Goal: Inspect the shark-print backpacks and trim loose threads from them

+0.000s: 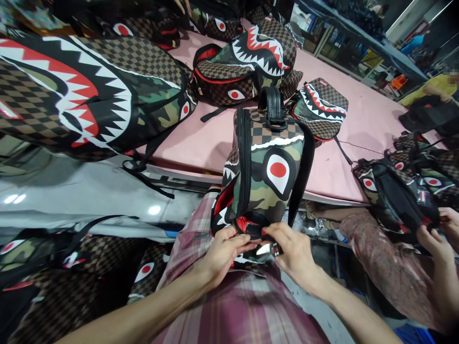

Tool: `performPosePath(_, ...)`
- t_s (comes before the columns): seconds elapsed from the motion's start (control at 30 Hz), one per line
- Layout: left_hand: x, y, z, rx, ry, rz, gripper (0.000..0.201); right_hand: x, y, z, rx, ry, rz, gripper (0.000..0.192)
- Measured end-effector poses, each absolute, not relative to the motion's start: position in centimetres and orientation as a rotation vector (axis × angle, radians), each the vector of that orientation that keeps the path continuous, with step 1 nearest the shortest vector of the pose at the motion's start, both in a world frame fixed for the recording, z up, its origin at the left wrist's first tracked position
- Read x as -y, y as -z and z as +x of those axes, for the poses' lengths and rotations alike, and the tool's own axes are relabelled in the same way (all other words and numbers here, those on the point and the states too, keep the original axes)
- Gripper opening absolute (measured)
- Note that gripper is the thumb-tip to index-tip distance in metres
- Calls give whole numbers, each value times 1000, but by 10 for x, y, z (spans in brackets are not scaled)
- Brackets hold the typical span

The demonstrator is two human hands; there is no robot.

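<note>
A backpack (pixel 276 153) with camouflage, brown checks and a red eye print stands tilted on my lap, leaning on the table edge. Its side zipper is partly open and red lining (pixel 247 225) shows at the bottom. The fingers of my left hand (pixel 224 251) pinch the bag's lower edge. My right hand (pixel 296 255) is closed at the same edge, thumb and forefinger on the fabric. Tucked in its palm is a small shiny metal tool that looks like thread snips (pixel 267 249); its handle is mostly hidden.
A pink table (pixel 362 110) carries several similar backpacks, a large one (pixel 107 91) at left and a small bag (pixel 321 107) at right. More bags (pixel 107 258) are piled low at left. At right, a co-worker's hands (pixel 435 243) handle another bag (pixel 394 196).
</note>
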State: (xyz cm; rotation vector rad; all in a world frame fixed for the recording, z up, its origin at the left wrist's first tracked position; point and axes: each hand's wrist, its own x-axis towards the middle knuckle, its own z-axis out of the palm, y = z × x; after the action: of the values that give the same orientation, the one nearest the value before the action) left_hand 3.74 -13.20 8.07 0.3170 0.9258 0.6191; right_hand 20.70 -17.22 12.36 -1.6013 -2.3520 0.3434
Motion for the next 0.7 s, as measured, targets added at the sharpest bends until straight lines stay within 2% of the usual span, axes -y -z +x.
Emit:
performPosePath(0.07, 132, -82, 38, -927, -614, 343, 23, 173, -134, 201, 2306, -387, -1786, 39)
performPosePath(0.1, 132, -83, 39, -934, -614, 355, 23, 174, -136, 197, 2298, -370, -1854, 41)
performPosePath(0.2, 131, -85, 41, -920, -605, 379, 21, 176, -134, 185, 2269, -215, -2019, 21)
performPosePath(0.27, 131, -86, 41, -905, -599, 377, 19, 178, -128, 178, 2242, -96, -2100, 15)
performPosePath(0.7, 130, -84, 37, -863, -600, 377, 20, 176, -125, 163, 2200, 56, -2271, 18)
